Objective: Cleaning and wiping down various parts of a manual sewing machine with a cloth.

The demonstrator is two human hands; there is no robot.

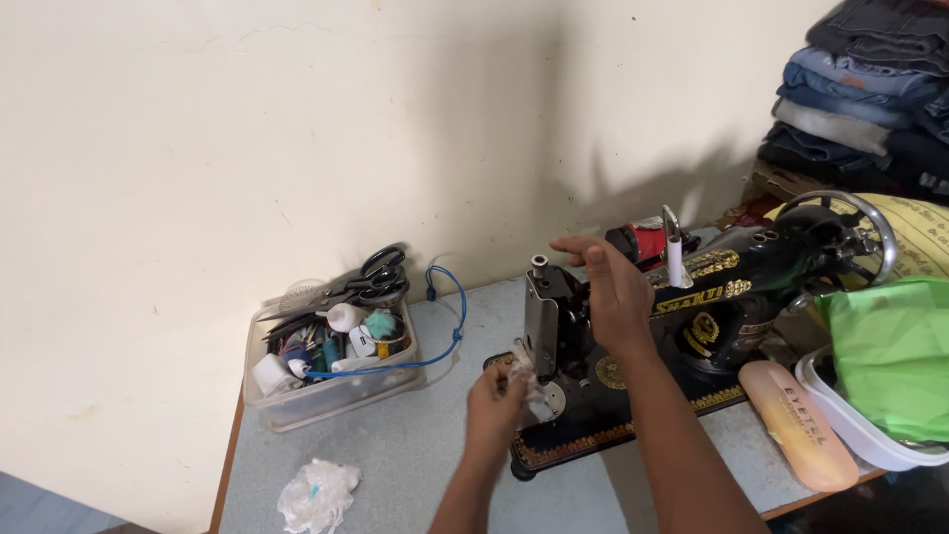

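A black sewing machine [732, 287] with gold decoration stands on a grey table [415, 445]. My left hand [496, 396] is closed on a small crumpled white cloth [527, 374], pressing it against the machine's needle end by the metal face plate [541, 321]. My right hand [608, 287] hovers with fingers spread flat above the machine's head, touching nothing that I can see. A white spool pin [675, 259] rises from the machine's arm behind that hand.
A clear plastic box [326, 381] with scissors, thread and small tools sits at the left, a blue cord [450, 331] looping from it. Crumpled white plastic [318, 492] lies near the front edge. A peach case [799, 423], green cloth in a white tub [890, 361], folded jeans [860, 89] at right.
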